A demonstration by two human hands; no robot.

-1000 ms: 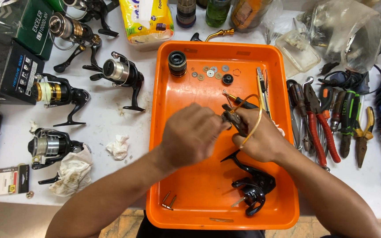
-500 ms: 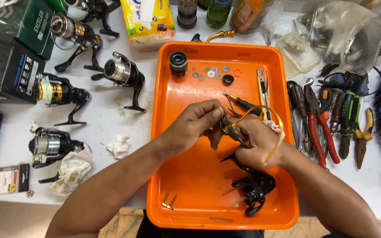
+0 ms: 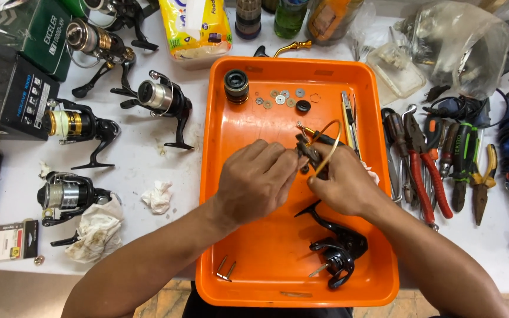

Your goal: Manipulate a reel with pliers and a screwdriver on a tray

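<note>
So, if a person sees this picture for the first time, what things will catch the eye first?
First the bright orange tray in the middle, where the left hand and right hand hold a small dark reel part with a golden wire bail between them. A black reel body lies in the tray nearer the person. Several fishing reels stand on the white table at the left, and red-handled pliers lie at the right.

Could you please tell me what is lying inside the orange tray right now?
In the orange tray: a spool, small washers, a black reel body, two pins. The left hand and right hand hold a small reel part, covering the tray beneath.
</note>
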